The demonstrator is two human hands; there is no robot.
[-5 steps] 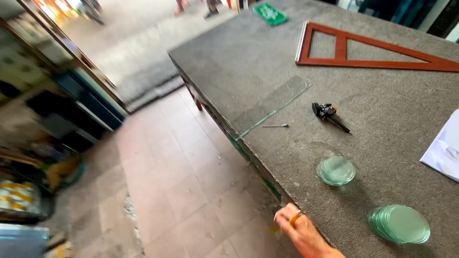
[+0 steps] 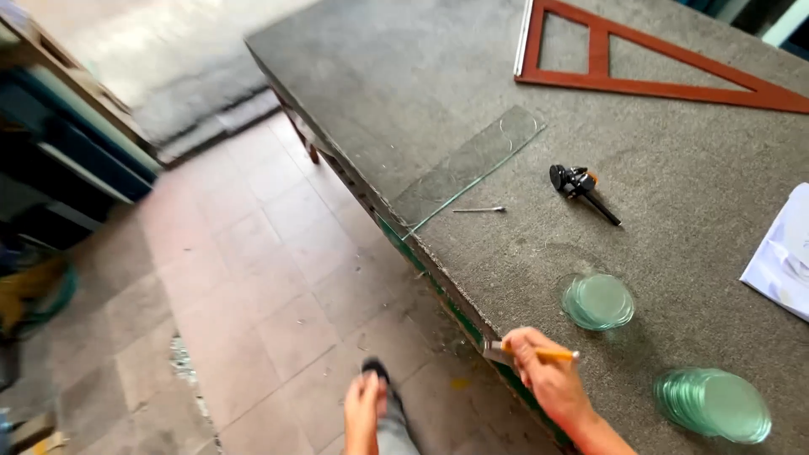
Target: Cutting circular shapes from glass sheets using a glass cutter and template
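Note:
My right hand (image 2: 546, 377) rests at the near edge of the grey felt-covered table (image 2: 404, 76), shut on a yellow-handled tool (image 2: 539, 354) whose grey metal head pokes out over the edge. My left hand (image 2: 364, 410) hangs over the tiled floor beside the table, empty with loose fingers, just above my dark shoe (image 2: 376, 368). A small stack of round glass discs (image 2: 598, 301) lies just beyond my right hand. A larger stack (image 2: 715, 404) sits to its right.
A long clear glass strip (image 2: 468, 163) lies slanted near the table's left edge, with a thin metal pin (image 2: 480, 210) beside it. Further right are a black cutter tool (image 2: 582, 187), a red wooden triangle (image 2: 653, 84) and white paper (image 2: 784, 253). Blue shelving (image 2: 76, 160) stands across the floor.
My right hand has shifted up along the table edge, and the yellow-handled tool shows more clearly in it. My left hand and shoe have come into view below.

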